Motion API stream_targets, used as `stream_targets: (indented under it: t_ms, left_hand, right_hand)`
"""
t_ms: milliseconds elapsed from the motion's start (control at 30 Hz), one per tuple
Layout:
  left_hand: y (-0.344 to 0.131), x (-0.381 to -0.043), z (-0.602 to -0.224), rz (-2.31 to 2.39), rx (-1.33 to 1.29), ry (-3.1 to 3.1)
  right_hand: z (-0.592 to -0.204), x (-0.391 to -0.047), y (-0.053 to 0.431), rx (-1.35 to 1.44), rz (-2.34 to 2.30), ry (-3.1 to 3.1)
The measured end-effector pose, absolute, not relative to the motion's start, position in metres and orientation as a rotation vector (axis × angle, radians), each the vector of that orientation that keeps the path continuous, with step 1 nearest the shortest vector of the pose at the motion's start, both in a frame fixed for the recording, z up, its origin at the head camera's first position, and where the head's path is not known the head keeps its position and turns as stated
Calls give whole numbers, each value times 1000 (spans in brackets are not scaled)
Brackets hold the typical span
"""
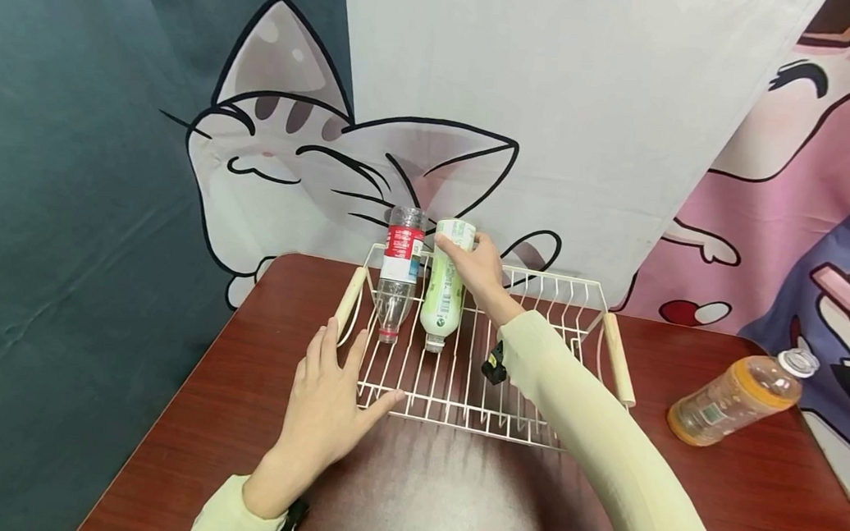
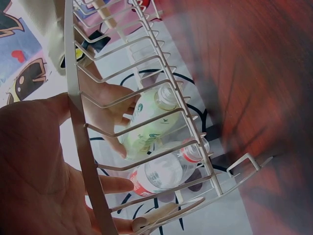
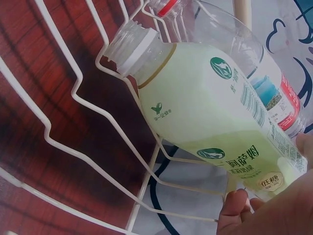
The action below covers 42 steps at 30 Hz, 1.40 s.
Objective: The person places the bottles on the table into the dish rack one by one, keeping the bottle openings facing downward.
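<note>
My right hand (image 1: 475, 267) grips a pale green bottle (image 1: 443, 296) near its base. That bottle is neck down in a white wire basket (image 1: 452, 401), its uncapped mouth (image 3: 132, 49) at the bottom wires in the right wrist view. Beside it on the left, a clear bottle with a red and white label (image 1: 400, 255) also stands neck down, leaning toward the back. My left hand (image 1: 323, 398) is at the basket's front left corner, fingers extended near the wooden handle (image 1: 351, 297). In the left wrist view its thumb lies at the basket's rim (image 2: 80, 105).
An orange-banded clear bottle (image 1: 737, 398) stands on the brown table (image 1: 409, 495) to the right of the basket. The basket's right wooden handle (image 1: 618, 360) faces it. Behind the table hangs a cloth (image 1: 556, 77) printed with cartoon figures.
</note>
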<state>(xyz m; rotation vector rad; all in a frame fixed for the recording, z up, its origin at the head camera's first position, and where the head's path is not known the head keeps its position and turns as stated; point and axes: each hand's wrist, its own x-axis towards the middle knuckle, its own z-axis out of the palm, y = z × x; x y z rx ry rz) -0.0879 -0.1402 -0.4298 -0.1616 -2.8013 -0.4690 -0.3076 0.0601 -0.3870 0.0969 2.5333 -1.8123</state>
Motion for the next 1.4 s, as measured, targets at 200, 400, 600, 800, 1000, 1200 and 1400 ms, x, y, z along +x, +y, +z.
stream_targets:
  t_ms: [200,400,600,800,1000,1200,1400]
  left_hand:
    - [-140,-89,-429,-464,-170,-2791]
    - [-139,-89,-428,-468,-173,-2779]
    - [-138,-89,-427,-474,-176,-2790]
    - [-138,-90,-427,-475,-176,-2801]
    - [-139,-88,-428,-457,-183,-2800]
    - [-141,-88,-423,-437,-162,-2830]
    - [-144,-92,-419,-475,-131,-2828]
  right_hand:
    - [-385,-308,61,117,-1802,2532]
    - [-385,-309,62,123,-1795,2546]
    - [-386,-312,64,135,-1790,2554]
    - [-408,-340,69,182,-1718,2596]
    - [-423,-351,72,182,-1594,2644]
    - [-410,-338,73,107,-1485,2647]
    - [-375,-305,81,38,-1357,2654]
